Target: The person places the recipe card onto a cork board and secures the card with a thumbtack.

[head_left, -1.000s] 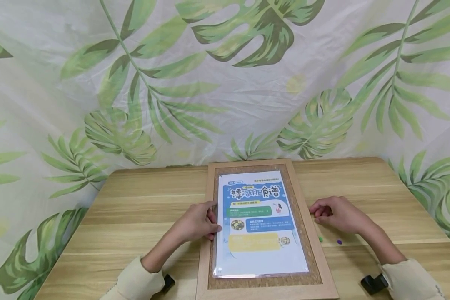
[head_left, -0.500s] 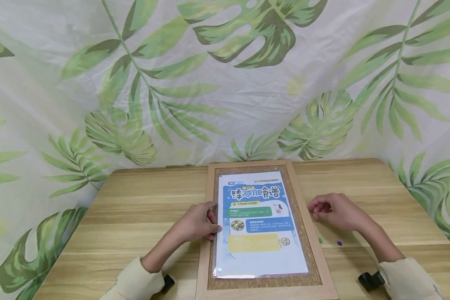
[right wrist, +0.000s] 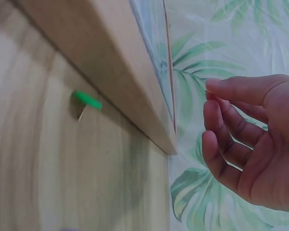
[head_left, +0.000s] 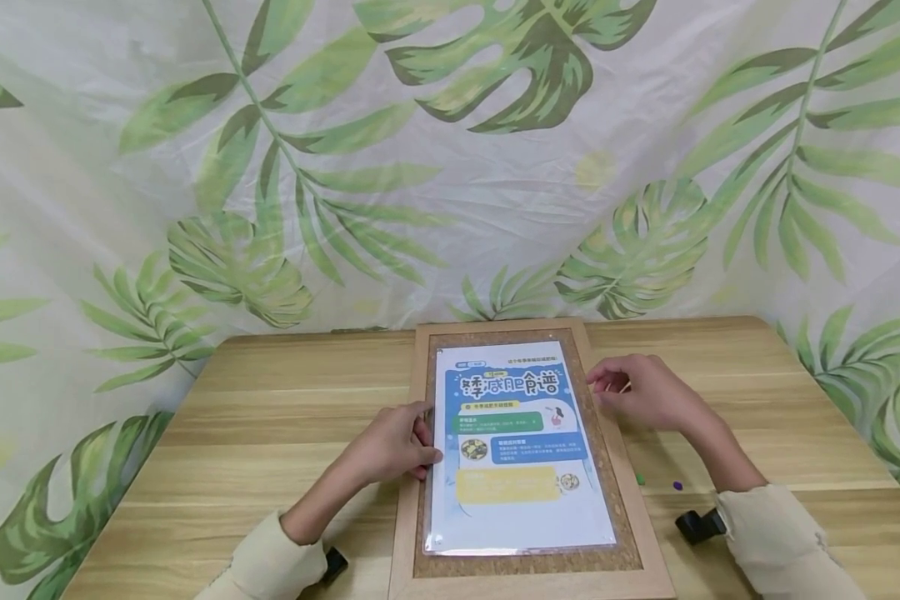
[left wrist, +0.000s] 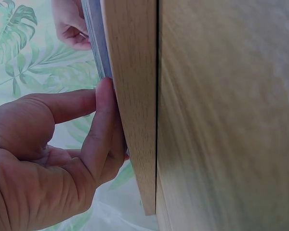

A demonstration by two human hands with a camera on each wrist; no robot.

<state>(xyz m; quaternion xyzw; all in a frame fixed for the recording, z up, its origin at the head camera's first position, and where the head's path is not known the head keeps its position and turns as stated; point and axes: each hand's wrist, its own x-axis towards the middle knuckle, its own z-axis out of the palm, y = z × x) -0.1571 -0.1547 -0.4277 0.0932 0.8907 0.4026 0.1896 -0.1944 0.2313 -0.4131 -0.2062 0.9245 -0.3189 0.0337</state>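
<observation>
White-and-blue printed poster (head_left: 520,450), flat on wood-framed corkboard (head_left: 532,586). Left hand (head_left: 396,442): fingertips at poster's left edge, presumably steadying it; pinch unclear. Right hand (head_left: 648,392): thumb, forefinger together, any item between indistinct. Green-headed pin (right wrist: 88,100) on wood-grain desk (head_left: 307,375), likely kept within reach.

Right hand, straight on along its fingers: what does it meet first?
Probably the poster, at its upper right edge: in the head view the right hand points left across the wooden frame. Its height is unclear; it appears raised, so it may pass over.
</observation>
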